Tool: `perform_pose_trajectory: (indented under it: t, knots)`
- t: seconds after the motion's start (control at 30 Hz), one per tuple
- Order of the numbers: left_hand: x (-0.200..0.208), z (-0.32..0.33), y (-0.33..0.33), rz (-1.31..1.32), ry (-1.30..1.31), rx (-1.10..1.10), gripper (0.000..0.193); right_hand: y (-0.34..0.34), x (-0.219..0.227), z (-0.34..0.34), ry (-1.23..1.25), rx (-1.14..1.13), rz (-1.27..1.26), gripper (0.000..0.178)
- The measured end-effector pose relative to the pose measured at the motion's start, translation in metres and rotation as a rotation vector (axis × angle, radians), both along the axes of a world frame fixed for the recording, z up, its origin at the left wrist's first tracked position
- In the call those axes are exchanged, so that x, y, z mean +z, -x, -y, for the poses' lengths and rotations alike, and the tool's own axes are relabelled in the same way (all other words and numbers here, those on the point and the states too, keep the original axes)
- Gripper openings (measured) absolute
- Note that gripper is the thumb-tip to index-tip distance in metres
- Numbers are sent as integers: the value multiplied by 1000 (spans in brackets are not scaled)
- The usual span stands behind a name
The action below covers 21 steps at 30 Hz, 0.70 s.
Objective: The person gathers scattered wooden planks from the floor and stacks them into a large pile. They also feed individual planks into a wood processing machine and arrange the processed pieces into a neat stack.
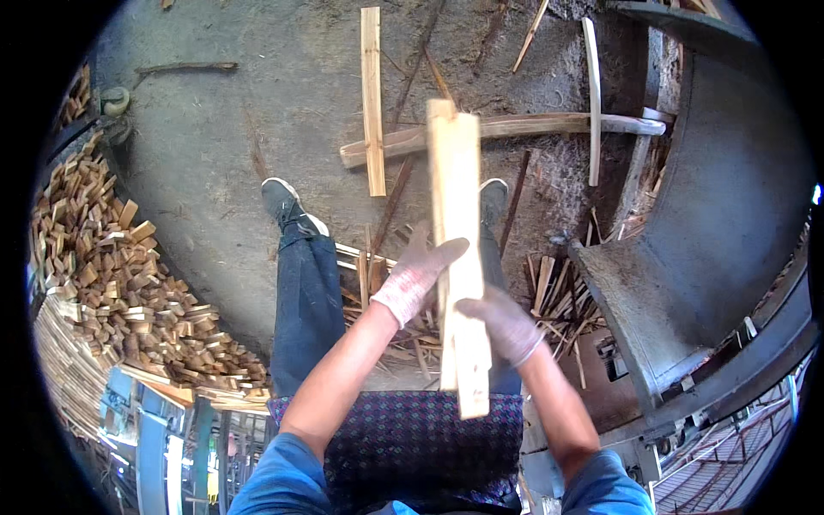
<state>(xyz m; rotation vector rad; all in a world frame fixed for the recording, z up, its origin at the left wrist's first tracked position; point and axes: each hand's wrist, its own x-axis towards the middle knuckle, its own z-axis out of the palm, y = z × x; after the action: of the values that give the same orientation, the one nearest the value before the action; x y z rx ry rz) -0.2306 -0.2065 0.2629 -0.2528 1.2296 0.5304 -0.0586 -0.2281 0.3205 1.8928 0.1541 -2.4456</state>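
A few pale wooden slats (pixel 459 189) stand lengthwise in front of me, pressed together, their near ends over my dark patterned apron (pixel 403 446). My left hand (pixel 421 275), in a thin light glove, is closed round their left side with the thumb across the top. From the right, my gloved right hand (pixel 505 319) grips the same slats lower down; it is slightly blurred. How many slats there are I cannot tell. Past their far end, a thick timber (pixel 532 125) lies across the floor, with one slat (pixel 372 103) and a thinner strip (pixel 593 103) resting over it.
A large stack of cut wood pieces (pixel 146 283) fills the left side. A curved grey metal chute or guard (pixel 712 215) stands at the right. Scrap sticks (pixel 562 292) lie heaped between and beside my legs. A dark stick (pixel 184 66) lies on the concrete floor (pixel 206 137).
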Motion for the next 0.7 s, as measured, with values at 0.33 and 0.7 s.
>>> perform_pose_trajectory:
  t: [0.33,0.7]
  knots:
    - [35,51,103,163,-219,352,89,117,61,-15,-212,572,-108,64]
    - [185,69,292,-436,-387,641,104,294,122,-27,-459,795,-444,83]
